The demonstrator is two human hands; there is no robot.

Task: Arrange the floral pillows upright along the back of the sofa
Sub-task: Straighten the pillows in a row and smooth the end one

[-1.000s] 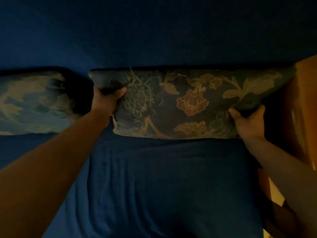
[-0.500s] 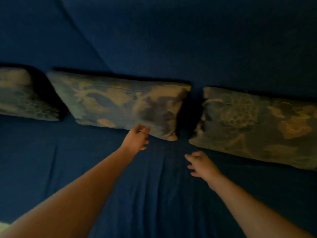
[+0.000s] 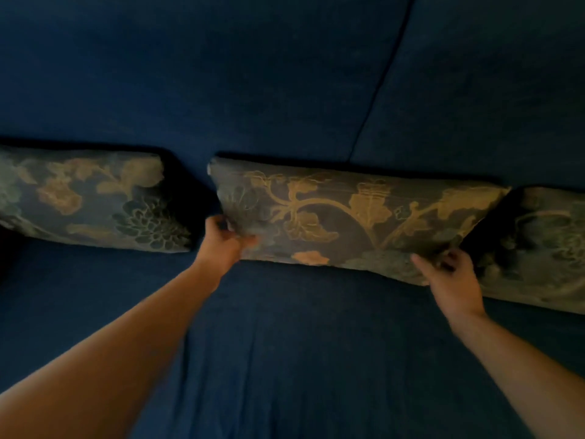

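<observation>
- Along the back of the dark blue fabric sofa [image 3: 285,74], three rectangular floral pillows woven in dull gold and grey-green were seen leaning in a row, with dark gaps between them.
- The middle floral pillow [image 3: 354,217] was held at both lower corners: the left hand [image 3: 226,240] was closed on its lower left corner, thumb pressed on the front face, and the right hand [image 3: 449,274] was laid on its lower right corner with the fingers curled loosely, so that a firm pinch could not be confirmed there.
- The left floral pillow [image 3: 91,198] and the right floral pillow [image 3: 550,245] were untouched; both were propped against the backrest, the right one cut off by the picture's edge.
- The task was judged to be well advanced: all three visible pillows were already stood along the back, and only the straightening of the middle one appeared to be left, its lower edge being set on a slant across the blue seat cushion [image 3: 300,359].
- Compared with half a second before, when both hands were spread open above the seat and nothing was held, the middle pillow had been reached and taken at both corners, and the view had been shifted to centre on it.
</observation>
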